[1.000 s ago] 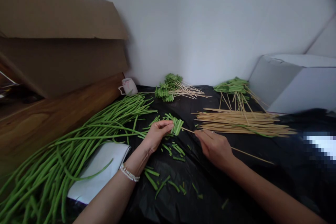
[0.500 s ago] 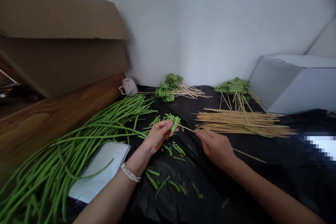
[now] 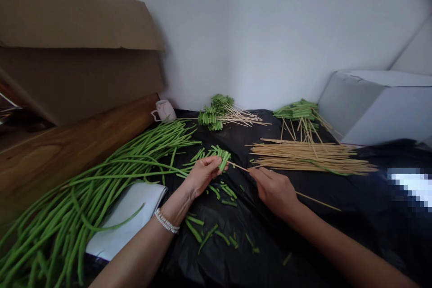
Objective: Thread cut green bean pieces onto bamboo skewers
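Note:
My left hand (image 3: 204, 172), with a beaded bracelet (image 3: 166, 221) at the wrist, is closed on cut green bean pieces (image 3: 224, 158) lined up side by side. A thin wooden skewer (image 3: 239, 166) runs from these pieces to my right hand (image 3: 274, 187). My right hand is closed around the skewer, whose far end (image 3: 319, 201) sticks out past the wrist. Whether the tip passes through every piece is hidden by my left fingers. Loose cut bean pieces (image 3: 228, 190) lie on the black plastic sheet (image 3: 249, 243) below and around my hands.
Long green beans (image 3: 111, 175) spread over the left side, partly on a white folded sheet (image 3: 128, 207). Bare skewers (image 3: 313, 157) lie at right. Skewered beans (image 3: 211, 119) and more skewered beans (image 3: 299, 110) rest by the wall. A mug (image 3: 164, 110), cardboard box (image 3: 81, 54) and white box (image 3: 374, 103) stand around.
Both hands keep almost the same pose and grip on the bean pieces and the skewer. The whole view has shifted slightly, so everything appears a little further left.

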Demonstrator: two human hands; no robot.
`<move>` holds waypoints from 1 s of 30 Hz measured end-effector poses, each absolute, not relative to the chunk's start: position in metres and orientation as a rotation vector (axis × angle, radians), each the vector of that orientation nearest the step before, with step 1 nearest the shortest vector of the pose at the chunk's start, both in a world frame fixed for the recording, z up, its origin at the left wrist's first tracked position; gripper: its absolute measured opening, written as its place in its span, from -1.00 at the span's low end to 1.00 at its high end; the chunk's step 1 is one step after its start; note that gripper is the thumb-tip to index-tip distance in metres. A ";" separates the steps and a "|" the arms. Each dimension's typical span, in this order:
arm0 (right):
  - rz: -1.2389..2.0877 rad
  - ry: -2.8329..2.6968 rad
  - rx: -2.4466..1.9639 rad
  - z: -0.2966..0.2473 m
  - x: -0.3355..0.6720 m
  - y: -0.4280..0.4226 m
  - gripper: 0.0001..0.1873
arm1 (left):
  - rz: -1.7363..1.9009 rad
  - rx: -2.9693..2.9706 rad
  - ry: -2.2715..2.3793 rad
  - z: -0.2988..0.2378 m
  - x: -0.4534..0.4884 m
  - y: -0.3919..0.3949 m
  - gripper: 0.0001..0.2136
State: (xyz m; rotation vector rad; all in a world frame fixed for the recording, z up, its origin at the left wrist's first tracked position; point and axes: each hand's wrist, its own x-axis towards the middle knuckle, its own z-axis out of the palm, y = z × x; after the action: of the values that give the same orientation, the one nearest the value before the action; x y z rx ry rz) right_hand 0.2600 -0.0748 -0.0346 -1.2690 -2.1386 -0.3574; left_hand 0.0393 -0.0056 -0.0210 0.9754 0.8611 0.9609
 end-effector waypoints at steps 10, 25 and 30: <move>-0.335 -2.149 -1.279 -0.035 0.259 -0.076 -0.72 | 0.944 1.008 0.867 -0.017 0.040 -0.010 -0.72; -0.398 -2.138 -1.288 -0.034 0.257 -0.078 -0.72 | 0.929 1.005 0.853 -0.018 0.042 -0.011 -0.75; -0.422 -2.150 -1.303 -0.035 0.257 -0.077 -0.72 | 0.923 1.025 0.875 -0.023 0.042 -0.009 -0.74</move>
State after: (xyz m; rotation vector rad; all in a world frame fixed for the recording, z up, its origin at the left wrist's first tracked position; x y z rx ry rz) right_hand 0.2567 -0.0766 -0.0346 -1.3027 -2.1503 -0.4218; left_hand 0.0415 -0.0092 -0.0227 1.0253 0.8754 0.9227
